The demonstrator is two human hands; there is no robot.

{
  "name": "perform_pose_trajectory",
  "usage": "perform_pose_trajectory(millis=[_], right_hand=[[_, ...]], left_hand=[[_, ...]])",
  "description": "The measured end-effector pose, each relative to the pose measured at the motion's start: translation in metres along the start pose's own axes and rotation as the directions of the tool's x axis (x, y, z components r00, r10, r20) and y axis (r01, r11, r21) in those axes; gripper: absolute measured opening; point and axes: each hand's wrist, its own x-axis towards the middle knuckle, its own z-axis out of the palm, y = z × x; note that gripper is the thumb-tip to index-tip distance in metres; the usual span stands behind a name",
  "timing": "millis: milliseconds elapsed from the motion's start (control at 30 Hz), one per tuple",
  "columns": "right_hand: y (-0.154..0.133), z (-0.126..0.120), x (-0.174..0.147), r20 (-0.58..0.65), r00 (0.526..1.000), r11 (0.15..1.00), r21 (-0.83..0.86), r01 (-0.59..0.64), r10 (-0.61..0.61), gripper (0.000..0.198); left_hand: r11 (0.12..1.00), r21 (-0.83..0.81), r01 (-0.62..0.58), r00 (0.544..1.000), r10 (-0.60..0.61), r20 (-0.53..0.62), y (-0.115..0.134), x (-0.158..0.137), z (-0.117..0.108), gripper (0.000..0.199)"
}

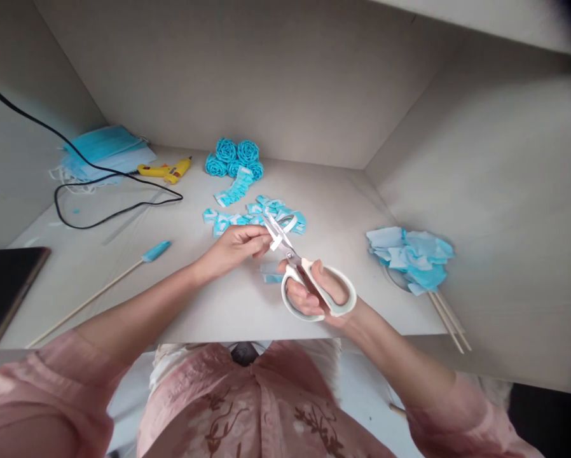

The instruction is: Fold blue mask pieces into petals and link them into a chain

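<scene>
My right hand (309, 296) has its thumb and fingers through the white handles of a pair of scissors (324, 289). The blades are spread and point away from me, towards the left hand. My left hand (242, 245) is closed in a pinch on a small white strip (276, 242) that lies between the blades; the fingers partly hide it. Just beyond the hands lie several cut pieces of blue mask fabric (228, 221). Another pale blue piece (270, 272) rests on the table under the scissors.
Rolled blue fabric roses (226, 150) stand at the back. To the left are stacked face masks (109, 149), a yellow glue gun (168, 170) with a looping black cord, a blue-tipped stick (104, 286) and a phone (9, 286). Fabric scraps (414, 254) and sticks (447, 321) lie right.
</scene>
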Motion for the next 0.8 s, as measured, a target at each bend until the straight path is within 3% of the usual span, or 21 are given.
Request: perform_pose_trajectory(millis=[167,233,433,633,800], right_hand=[[0.006,0.016,0.000,0.066,0.985,0.951,-0.279,-0.136,0.161,0.045],[0.006,0.019,-0.003,0.084,0.990,0.949,-0.303,-0.084,0.115,0.048],[0.003,0.002,-0.023,0.158,0.984,0.969,-0.217,0.121,-0.087,0.059],[0.008,-0.011,-0.030,0.081,0.997,0.995,-0.099,0.010,-0.002,0.057],[0.011,-0.010,-0.021,0.134,0.991,0.999,-0.028,-0.015,0.019,0.056]], left_hand=[[0.994,0.043,0.100,0.995,-0.098,-0.035,-0.010,0.004,0.001,0.028],[0.992,-0.021,0.128,0.989,-0.129,-0.068,-0.014,0.005,0.001,0.027],[0.949,-0.299,0.104,0.982,-0.145,-0.119,-0.011,0.005,-0.002,0.026],[0.926,-0.355,0.126,0.986,-0.157,-0.060,-0.008,0.004,-0.003,0.050],[0.899,-0.385,0.209,0.976,-0.215,0.028,-0.014,0.005,-0.004,0.056]])
